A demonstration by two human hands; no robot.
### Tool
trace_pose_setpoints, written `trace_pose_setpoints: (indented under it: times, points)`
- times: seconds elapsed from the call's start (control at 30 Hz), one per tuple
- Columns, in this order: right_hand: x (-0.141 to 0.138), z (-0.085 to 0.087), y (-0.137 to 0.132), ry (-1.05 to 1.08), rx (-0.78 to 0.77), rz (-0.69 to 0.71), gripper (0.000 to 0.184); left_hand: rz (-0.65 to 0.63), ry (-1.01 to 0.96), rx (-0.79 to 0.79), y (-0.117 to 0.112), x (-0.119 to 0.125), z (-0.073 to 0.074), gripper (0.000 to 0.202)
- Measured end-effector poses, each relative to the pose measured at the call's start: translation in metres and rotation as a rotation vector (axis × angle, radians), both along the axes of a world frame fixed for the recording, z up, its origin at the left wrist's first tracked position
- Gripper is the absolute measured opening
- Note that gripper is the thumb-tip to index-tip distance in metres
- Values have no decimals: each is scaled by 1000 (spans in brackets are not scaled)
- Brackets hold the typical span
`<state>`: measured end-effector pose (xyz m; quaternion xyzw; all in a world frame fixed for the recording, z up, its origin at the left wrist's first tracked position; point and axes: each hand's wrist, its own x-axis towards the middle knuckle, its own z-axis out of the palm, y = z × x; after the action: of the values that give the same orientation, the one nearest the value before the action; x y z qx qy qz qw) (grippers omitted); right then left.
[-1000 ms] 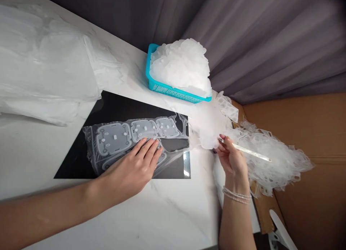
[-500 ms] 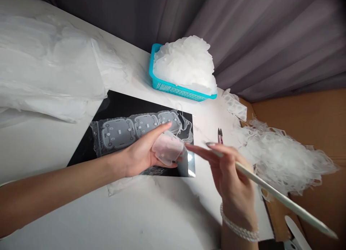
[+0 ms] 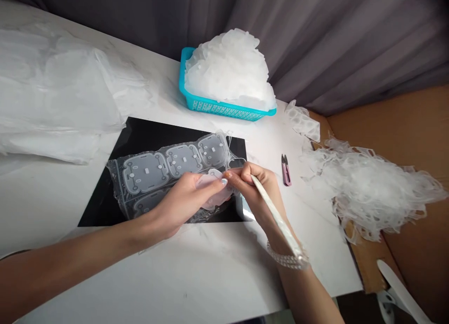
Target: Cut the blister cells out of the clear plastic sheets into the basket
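fingers — left hand against right

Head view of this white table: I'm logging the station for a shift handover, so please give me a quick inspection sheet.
Surface: white marble-look table with a black sheet on it.
Job's things: clear moulded sheet lying on the black sheet; translucent moulded piece held above it.
Clutter: teal basket heaped with white trimmings; loose trimmings; pink snips; plastic sheeting.
Hands: left hand grips the piece; right hand pinches a slender white stick against the piece's edge, beaded bracelet on the wrist.
Cables: nothing seen.
Surroundings: grey curtain; cardboard.
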<state>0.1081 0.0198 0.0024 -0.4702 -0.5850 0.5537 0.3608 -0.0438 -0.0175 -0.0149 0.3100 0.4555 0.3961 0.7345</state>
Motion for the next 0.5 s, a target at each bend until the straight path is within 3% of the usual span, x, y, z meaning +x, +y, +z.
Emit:
trace_pose_setpoints:
  times: [0.2, 0.33, 0.5]
  points:
    - [13, -16, 2, -283, 323, -199, 40, 198, 26, 29, -6, 1, -5, 29]
    - [36, -24, 17, -413, 347, -307, 36, 331, -48, -29, -6, -10, -6, 35]
    - [40, -10, 14, -636, 462, -377, 41, 243, -235, -27, -8, -19, -6, 35]
